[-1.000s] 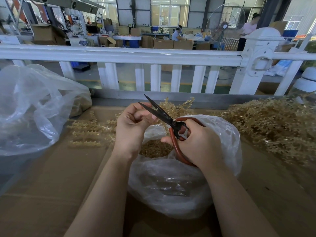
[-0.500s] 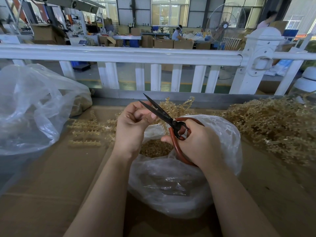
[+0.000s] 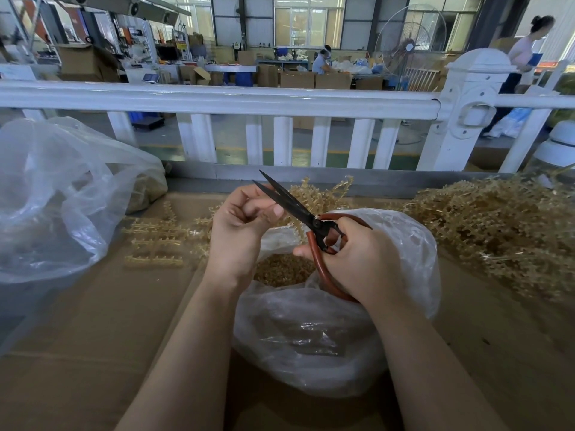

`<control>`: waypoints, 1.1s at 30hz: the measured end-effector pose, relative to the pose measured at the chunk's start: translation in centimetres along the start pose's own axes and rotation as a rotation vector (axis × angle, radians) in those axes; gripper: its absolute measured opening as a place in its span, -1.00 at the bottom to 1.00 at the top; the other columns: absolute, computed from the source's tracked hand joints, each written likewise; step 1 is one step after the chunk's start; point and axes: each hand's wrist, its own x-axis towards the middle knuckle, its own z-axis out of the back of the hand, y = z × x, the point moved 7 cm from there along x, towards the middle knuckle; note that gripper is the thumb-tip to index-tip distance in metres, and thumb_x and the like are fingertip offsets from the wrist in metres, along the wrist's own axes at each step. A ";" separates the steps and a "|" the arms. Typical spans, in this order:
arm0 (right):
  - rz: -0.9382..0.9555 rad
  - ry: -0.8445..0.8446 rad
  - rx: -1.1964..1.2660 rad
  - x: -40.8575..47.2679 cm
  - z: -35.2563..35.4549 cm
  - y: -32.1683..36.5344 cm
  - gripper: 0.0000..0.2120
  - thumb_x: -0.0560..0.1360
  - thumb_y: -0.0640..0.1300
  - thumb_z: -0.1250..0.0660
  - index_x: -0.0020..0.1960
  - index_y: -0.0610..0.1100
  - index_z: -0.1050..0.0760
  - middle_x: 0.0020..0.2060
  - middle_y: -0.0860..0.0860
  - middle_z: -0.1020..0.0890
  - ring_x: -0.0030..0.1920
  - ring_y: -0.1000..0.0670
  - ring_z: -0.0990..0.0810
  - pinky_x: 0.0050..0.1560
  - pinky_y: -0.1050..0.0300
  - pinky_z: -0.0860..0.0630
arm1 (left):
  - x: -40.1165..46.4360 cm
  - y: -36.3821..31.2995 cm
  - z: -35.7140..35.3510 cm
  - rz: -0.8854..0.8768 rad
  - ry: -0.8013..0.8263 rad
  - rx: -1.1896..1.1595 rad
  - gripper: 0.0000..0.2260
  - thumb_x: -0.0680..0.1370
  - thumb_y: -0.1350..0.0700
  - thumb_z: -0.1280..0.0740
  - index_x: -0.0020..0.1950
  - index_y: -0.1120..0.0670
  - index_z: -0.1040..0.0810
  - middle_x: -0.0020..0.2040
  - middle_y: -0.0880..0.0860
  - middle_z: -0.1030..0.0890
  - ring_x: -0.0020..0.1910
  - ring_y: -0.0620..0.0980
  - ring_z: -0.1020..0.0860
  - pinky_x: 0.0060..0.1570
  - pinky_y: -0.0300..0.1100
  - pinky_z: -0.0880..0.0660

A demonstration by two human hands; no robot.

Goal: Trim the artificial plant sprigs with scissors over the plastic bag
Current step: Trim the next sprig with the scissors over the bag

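Note:
My right hand grips the red handles of black-bladed scissors, whose blades stand slightly apart and point up-left. My left hand pinches a tan plastic sprig with curled fingers right at the blades; most of the sprig sticks out behind the scissors. Both hands hover over an open clear plastic bag that holds small tan trimmings.
A big heap of tan sprigs lies at the right. Trimmed stems lie in rows left of my hand. A large crumpled clear bag fills the left. A white fence rail runs behind the cardboard-covered table.
The hands, scissors and sprig hold almost the same pose; the blades look slightly more apart. A person in the background has walked along at the far right.

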 end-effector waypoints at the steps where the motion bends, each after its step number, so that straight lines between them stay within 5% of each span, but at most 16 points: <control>1: -0.001 0.004 0.018 0.0 -0.1 0.0 -0.33 0.26 0.63 -0.14 -0.05 0.09 -0.57 -0.23 0.21 -0.64 -0.24 0.20 -0.58 -0.21 0.36 -0.48 | 0.0 0.0 0.0 0.014 -0.001 -0.013 -0.82 0.47 0.38 -0.38 0.04 0.22 -0.53 -0.17 0.06 -0.71 -0.11 0.00 -0.68 0.00 -0.16 -0.57; 5: -0.114 -0.003 0.254 0.0 -0.2 -0.4 -0.51 0.23 0.55 -0.32 -0.14 0.18 -0.56 -0.29 0.27 -0.64 -0.22 0.26 -0.61 -0.23 0.46 -0.42 | -0.1 0.8 0.1 0.159 -0.046 -0.170 -0.74 0.37 0.26 -0.42 0.05 0.11 -0.57 -0.23 0.00 -0.70 -0.20 -0.10 -0.66 -0.11 -0.27 -0.59; 9: -0.250 0.043 0.445 0.4 -0.7 -1.2 -0.71 0.33 0.34 -0.47 -0.19 0.15 -0.58 -0.29 0.30 -0.66 -0.21 0.25 -0.63 -0.19 0.27 -0.50 | -0.3 1.3 0.3 0.259 -0.048 -0.318 -0.74 0.36 0.26 -0.42 0.02 0.08 -0.59 -0.19 0.00 -0.70 -0.22 -0.12 -0.65 -0.08 -0.28 -0.60; 16: -0.324 0.156 0.684 0.3 -1.5 -0.9 -0.91 0.42 -0.01 -0.55 -0.11 0.02 -0.68 -0.20 0.08 -0.74 -0.15 0.14 -0.70 -0.11 0.32 -0.57 | -0.4 1.3 0.0 0.283 -0.046 -0.372 -0.78 0.38 0.26 -0.41 -0.01 0.06 -0.60 -0.19 -0.01 -0.70 -0.23 -0.13 -0.66 -0.09 -0.29 -0.61; 19: -0.365 0.182 0.776 0.2 -1.7 -0.6 -0.85 0.42 -0.14 -0.56 -0.04 -0.01 -0.67 -0.14 0.08 -0.74 -0.08 0.11 -0.71 0.00 0.25 -0.59 | -0.5 1.3 0.1 0.293 -0.057 -0.355 -0.79 0.36 0.26 -0.43 -0.05 0.05 -0.63 -0.18 0.01 -0.70 -0.23 -0.11 -0.66 -0.08 -0.27 -0.61; 28: -0.334 0.098 0.788 0.3 -0.7 -1.0 -0.82 0.48 -0.26 -0.49 0.02 -0.05 -0.64 -0.12 0.16 -0.72 -0.06 0.15 -0.69 -0.06 0.29 -0.58 | -1.2 1.7 0.1 0.501 0.087 -0.051 -0.79 0.39 0.07 -0.51 -0.04 0.10 -0.61 -0.23 0.04 -0.65 -0.33 -0.09 -0.52 -0.32 -0.30 -0.47; 33: -0.320 0.061 0.755 0.3 -0.4 -1.2 -0.81 0.49 -0.25 -0.48 0.05 -0.03 -0.66 -0.16 0.08 -0.70 -0.07 0.00 -0.68 0.13 -0.10 -0.62 | -2.0 2.4 -0.3 0.593 0.235 0.108 -0.87 0.36 0.18 -0.48 -0.12 0.15 -0.71 -0.26 0.09 -0.67 -0.37 -0.10 -0.53 -0.38 -0.33 -0.44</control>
